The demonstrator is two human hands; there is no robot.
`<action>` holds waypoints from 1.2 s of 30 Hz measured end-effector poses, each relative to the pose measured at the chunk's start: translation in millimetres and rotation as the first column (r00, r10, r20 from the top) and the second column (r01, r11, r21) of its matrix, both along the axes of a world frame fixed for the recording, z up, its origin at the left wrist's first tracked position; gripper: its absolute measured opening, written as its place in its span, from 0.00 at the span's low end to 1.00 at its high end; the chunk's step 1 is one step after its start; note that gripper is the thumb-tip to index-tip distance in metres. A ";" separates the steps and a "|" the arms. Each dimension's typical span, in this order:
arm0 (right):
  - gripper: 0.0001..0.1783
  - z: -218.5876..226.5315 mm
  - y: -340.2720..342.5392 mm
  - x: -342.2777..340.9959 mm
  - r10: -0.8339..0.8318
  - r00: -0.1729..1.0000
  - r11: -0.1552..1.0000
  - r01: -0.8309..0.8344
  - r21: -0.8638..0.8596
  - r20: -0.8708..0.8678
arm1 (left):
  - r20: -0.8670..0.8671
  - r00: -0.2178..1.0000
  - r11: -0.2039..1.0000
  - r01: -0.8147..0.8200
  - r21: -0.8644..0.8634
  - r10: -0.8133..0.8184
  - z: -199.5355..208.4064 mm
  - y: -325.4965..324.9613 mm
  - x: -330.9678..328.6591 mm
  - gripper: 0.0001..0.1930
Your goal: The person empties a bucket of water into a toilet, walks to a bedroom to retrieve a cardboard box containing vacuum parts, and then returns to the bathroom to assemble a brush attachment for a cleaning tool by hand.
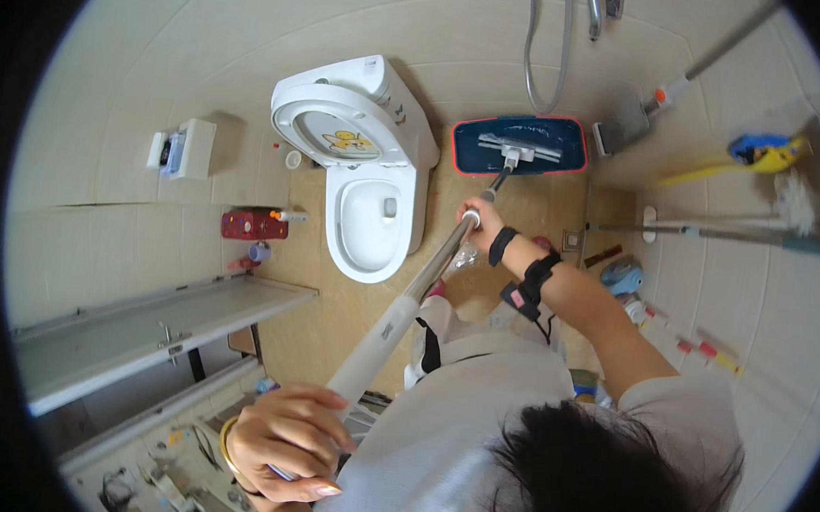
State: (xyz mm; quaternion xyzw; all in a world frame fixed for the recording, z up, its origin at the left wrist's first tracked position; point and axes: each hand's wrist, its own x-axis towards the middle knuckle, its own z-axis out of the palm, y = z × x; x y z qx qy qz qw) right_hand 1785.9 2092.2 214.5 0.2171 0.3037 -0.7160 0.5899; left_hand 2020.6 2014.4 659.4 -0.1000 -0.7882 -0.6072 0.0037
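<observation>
We have left grip (291, 437) round the mop (421, 284) at its white handle (375, 345), right grip (482, 225) clasping its metal shaft (443, 255); mop head (528, 154) lies in red-rimmed basin (574, 139).

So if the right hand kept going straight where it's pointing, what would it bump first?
Probably the white toilet, left of the pole that the right hand grips. Depth is unclear, so it might pass above.

White toilet (374, 174), patterned lid (338, 134) raised; grey shower hose (541, 111).
</observation>
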 end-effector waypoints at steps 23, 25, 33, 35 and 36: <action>0.29 -24.1 150.6 -118.1 0.627 0.774 0.693 -0.504 0.515 -0.086 | 0.335 0.221 0.296 0.190 -0.936 0.916 33.8 260.4 34.9 0.17; 0.20 -28.5 133.7 -211.4 0.305 0.907 0.904 -0.180 0.387 -0.291 | 0.330 0.216 0.303 0.150 -0.941 0.919 28.3 263.5 53.5 0.17; 0.13 157.8 41.1 -400.5 -0.571 0.717 0.821 0.491 -0.291 -0.400 | 0.338 0.253 0.307 0.155 -0.939 0.906 33.5 271.3 91.8 0.15; 0.13 169.6 34.0 -425.7 -0.587 0.691 0.808 0.466 -0.362 -0.421 | 0.304 0.170 0.310 -0.009 -0.951 0.937 24.2 269.4 87.3 0.12; 0.13 170.2 29.4 -430.5 -0.597 0.709 0.797 0.469 -0.380 -0.376 | 0.315 0.160 0.319 -0.003 -0.948 0.936 23.5 271.5 89.4 0.12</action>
